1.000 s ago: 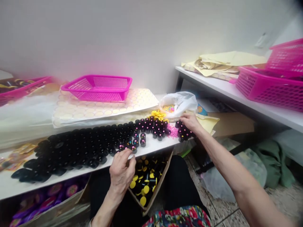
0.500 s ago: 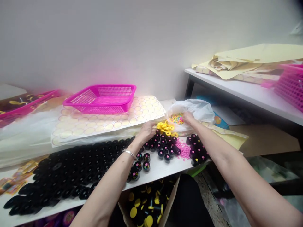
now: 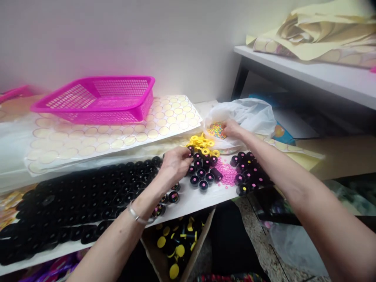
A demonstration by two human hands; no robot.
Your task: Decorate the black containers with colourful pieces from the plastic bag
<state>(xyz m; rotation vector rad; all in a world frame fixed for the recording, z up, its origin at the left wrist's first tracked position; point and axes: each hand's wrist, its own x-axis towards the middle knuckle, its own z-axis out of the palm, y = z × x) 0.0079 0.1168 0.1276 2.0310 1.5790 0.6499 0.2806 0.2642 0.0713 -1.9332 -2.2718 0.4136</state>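
Observation:
My left hand [image 3: 177,161], with a bracelet at the wrist, has its fingers closed at a small black cup [image 3: 190,149] with a pink dot. It is at the edge of a group of similar black cups [image 3: 201,173]. My right hand [image 3: 230,128] reaches into a white plastic bag [image 3: 252,111]. Its curled fingers are at the small multicoloured beads [image 3: 216,130] there, and what the fingertips hold is hidden. Yellow ring-shaped pieces [image 3: 202,143] lie between the hands. Small pink pieces [image 3: 227,173] are scattered near more black cups [image 3: 248,172] on the right.
Dense rows of black cups [image 3: 88,197] fill the left of the table. Behind stands a pink basket [image 3: 141,111] on a sheet of printed circles [image 3: 158,125]. Below the table edge is a box [image 3: 202,235] of black and yellow pieces. A shelf [image 3: 308,72] juts in at right.
My left hand has moved from beside the yellow pieces to a black cup nearer me. My right hand stays in the bag, its fingers deeper among the beads. The view has shifted.

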